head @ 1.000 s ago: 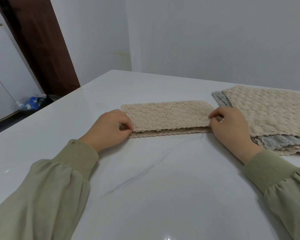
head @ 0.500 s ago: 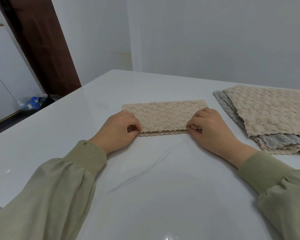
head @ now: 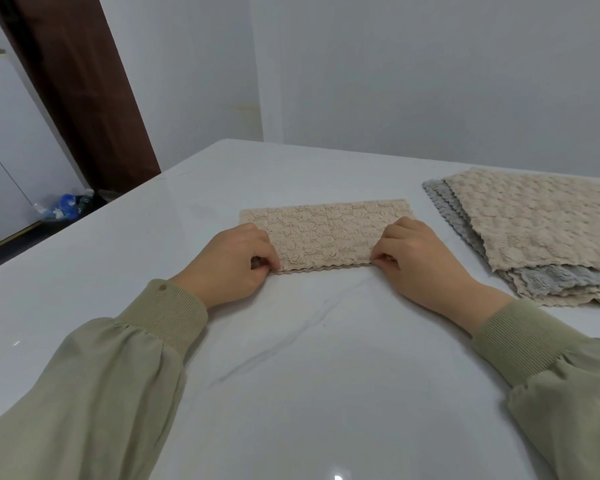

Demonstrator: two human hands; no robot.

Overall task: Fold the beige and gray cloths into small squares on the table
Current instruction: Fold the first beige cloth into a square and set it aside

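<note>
Head view: the textured beige cloth (head: 326, 233), folded into a long rectangle, lies flat mid-way across the white marble-look desk (head: 291, 358). Step in hand appears to be squaring its near edge; the next move likely calls for laying one short end over the other. Left hand (head: 232, 268) and right hand (head: 420, 261) are both curled, each pinching a near corner; the stack of beige and gray cloths (head: 534, 223) waits to the right, untouched.

We see a beige cloth (head: 326, 233) folded into a long flat strip, its scalloped edges nearest us. To its right lies a stack of cloths (head: 541, 223) — beige on top, a gray cloth (head: 548, 280) peeking out beneath.
</note>
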